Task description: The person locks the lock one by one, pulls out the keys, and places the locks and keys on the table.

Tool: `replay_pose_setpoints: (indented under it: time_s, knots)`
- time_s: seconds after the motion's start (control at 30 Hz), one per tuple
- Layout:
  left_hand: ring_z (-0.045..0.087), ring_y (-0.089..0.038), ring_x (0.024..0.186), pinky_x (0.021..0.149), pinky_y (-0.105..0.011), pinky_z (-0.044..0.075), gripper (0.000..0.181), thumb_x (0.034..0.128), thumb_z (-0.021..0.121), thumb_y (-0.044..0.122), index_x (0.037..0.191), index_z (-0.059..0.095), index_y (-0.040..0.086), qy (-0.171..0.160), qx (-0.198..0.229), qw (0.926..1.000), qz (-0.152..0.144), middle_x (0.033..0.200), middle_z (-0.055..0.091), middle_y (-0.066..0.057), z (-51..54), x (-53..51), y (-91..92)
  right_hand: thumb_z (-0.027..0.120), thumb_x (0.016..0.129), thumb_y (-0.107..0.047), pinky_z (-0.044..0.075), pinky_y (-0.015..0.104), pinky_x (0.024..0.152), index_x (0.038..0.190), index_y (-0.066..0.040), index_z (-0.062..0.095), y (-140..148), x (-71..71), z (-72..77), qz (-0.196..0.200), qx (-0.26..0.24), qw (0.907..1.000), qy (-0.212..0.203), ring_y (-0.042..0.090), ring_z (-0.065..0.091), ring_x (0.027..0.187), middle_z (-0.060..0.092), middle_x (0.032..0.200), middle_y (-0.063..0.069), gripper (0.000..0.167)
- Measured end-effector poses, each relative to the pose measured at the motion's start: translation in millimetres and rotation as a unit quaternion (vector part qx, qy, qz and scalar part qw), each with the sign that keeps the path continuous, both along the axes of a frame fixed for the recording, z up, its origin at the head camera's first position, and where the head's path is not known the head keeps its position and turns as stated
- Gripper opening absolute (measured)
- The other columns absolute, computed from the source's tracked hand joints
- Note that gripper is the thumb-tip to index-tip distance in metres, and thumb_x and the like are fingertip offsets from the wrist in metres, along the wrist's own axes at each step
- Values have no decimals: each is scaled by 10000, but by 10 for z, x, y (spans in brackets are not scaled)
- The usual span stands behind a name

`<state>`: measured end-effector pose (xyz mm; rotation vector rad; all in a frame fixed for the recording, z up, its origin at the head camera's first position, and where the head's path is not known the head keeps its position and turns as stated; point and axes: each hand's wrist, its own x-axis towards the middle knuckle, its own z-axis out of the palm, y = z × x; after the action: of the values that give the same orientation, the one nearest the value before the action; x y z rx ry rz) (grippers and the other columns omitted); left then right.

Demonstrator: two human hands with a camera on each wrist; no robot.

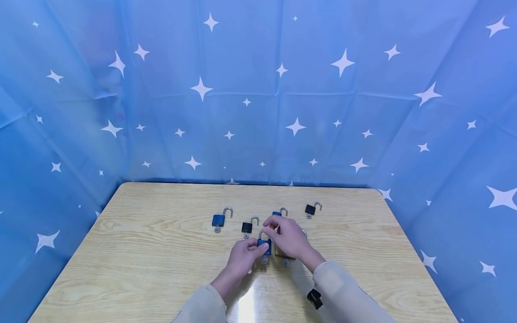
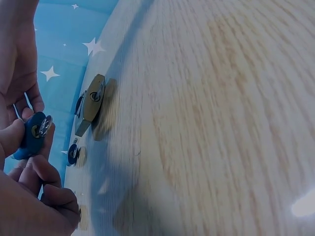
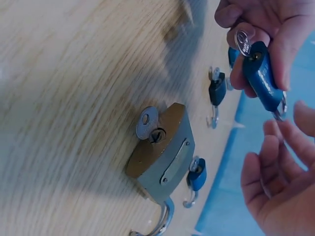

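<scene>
My left hand (image 1: 242,256) grips a blue padlock (image 1: 264,244) between thumb and fingers, holding it upright above the table. A round-headed key (image 3: 242,43) sticks out of the keyhole in its base. My right hand (image 1: 291,237) is at the top of that padlock, its fingers loosely bent around the steel shackle (image 3: 282,107). In the right wrist view its thumb and fingertips stand apart near the shackle; whether one touches it I cannot tell. Beside and behind the right hand stands a large brass-coloured padlock (image 3: 162,147), with its own key in it.
On the wooden table (image 1: 141,269) are a blue padlock (image 1: 218,220) and a black one (image 1: 247,227) to the left, another blue one (image 1: 277,213) behind the right hand, and a black one (image 1: 310,209) at the back right. Their shackles are raised. A starry blue curtain (image 1: 258,148) surrounds the table.
</scene>
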<state>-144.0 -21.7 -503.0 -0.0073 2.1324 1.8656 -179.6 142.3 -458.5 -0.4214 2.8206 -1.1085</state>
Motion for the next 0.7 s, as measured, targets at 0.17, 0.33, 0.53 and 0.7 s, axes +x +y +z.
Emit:
replay_pose_setpoints:
  time_s: [0.17, 0.33, 0.53, 0.7]
  knots:
    - [404, -71, 512, 473, -214, 311, 295, 889, 698, 348, 938, 715, 58, -15, -80, 9998, 173, 668, 657, 13, 13, 0, -5, 605, 970, -290, 447, 250, 636, 1084, -167, 671, 17, 29, 4, -198, -98, 9998, 17, 68, 535, 696, 650, 897, -81, 180]
    - [441, -81, 553, 489, -215, 352, 299, 877, 709, 357, 998, 727, 84, -94, -29, 9995, 316, 762, 684, -6, 1, -11, -12, 628, 955, -257, 439, 228, 632, 1044, -161, 679, 38, 61, 2, -222, -2, 9995, 235, 59, 522, 676, 665, 887, -80, 140]
    - [437, -84, 547, 485, -212, 362, 316, 878, 706, 377, 1034, 737, 104, -154, -94, 9989, 432, 782, 629, 0, 16, -32, -27, 642, 947, -260, 424, 230, 596, 1069, -166, 692, 79, 108, 14, -410, 86, 9988, 240, 65, 507, 647, 646, 852, -115, 162]
    - [484, -111, 640, 563, -239, 405, 318, 881, 705, 374, 1008, 734, 84, -109, -184, 9982, 555, 803, 617, 19, 30, -59, -33, 651, 941, -227, 403, 241, 547, 1048, -165, 700, 95, 179, -5, -664, 21, 9976, 193, 79, 487, 612, 631, 823, -108, 132]
